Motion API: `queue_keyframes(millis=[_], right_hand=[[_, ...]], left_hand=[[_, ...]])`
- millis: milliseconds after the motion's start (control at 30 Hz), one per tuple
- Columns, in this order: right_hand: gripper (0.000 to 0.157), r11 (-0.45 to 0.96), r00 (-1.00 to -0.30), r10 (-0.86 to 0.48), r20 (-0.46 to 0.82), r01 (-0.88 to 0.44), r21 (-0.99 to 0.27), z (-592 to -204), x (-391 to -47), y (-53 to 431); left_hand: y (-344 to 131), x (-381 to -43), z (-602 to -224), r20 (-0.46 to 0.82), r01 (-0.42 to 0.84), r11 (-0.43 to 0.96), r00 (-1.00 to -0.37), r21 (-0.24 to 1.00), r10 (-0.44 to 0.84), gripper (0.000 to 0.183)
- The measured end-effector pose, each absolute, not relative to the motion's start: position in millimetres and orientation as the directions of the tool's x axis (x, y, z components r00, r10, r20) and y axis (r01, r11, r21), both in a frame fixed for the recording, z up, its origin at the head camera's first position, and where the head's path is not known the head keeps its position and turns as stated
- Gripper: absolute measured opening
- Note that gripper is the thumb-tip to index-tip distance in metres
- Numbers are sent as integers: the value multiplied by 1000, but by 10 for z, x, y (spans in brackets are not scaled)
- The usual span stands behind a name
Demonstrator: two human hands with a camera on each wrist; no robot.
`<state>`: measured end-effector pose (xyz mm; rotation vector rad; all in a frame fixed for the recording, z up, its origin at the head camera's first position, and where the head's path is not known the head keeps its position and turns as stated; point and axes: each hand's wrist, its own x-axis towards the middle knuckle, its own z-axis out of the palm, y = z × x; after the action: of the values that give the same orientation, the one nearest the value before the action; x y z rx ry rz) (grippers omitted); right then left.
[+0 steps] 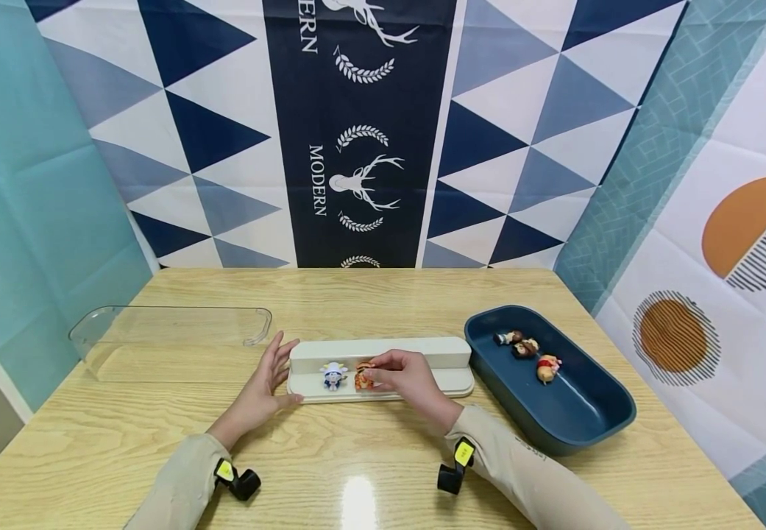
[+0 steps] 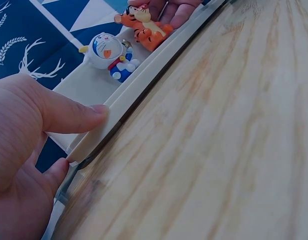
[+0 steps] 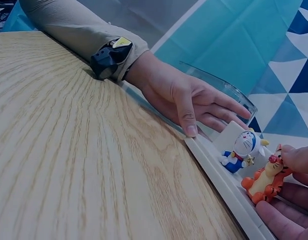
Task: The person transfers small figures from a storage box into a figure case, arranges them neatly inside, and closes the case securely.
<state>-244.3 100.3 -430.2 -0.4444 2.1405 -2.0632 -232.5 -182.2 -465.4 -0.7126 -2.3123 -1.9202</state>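
Note:
A cream-white stepped display base (image 1: 383, 349) lies on the table, with a raised ledge along its back. On its lower step sits a blue-and-white cat figurine (image 1: 332, 376) wearing a white horned hood. Beside it, my right hand (image 1: 413, 379) pinches an orange tiger figurine (image 3: 267, 182) between thumb and fingers, upright at the lower step. Whether the tiger bears on the base is hard to tell. At the base's left end is my left hand (image 1: 265, 386), its fingers straight and spread; the thumb (image 2: 79, 116) rests on the front rim.
To the right stands a dark blue tub (image 1: 581, 401) holding several small figurines, among them a yellow bear figurine in red (image 1: 547, 368). A clear plastic cover (image 1: 177, 324) lies at the back left of the wooden table (image 1: 277, 471). Patterned cloths hang behind and at the sides.

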Motion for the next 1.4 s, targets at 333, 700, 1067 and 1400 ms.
queue_keyframes(millis=[333, 700, 1067, 1400], right_hand=[[20, 29, -943, -319, 93, -108, -994, -4307, -2437, 1025], [24, -7, -939, -330, 100, -103, -995, -4313, -2445, 1028], [24, -12, -943, -321, 93, -94, -996, -4323, -2456, 1025], [26, -20, -936, -339, 92, -91, -996, -4326, -2458, 1044]], left_hand=[[-1820, -2327, -4655, 327, 379, 121, -892, 917, 313, 115], [-1821, -2335, -4659, 329, 380, 121, -892, 917, 311, 116], [-1814, -2335, -4658, 320, 370, 116, -894, 922, 312, 115], [-1808, -2334, -4654, 318, 367, 116, -897, 923, 307, 115]])
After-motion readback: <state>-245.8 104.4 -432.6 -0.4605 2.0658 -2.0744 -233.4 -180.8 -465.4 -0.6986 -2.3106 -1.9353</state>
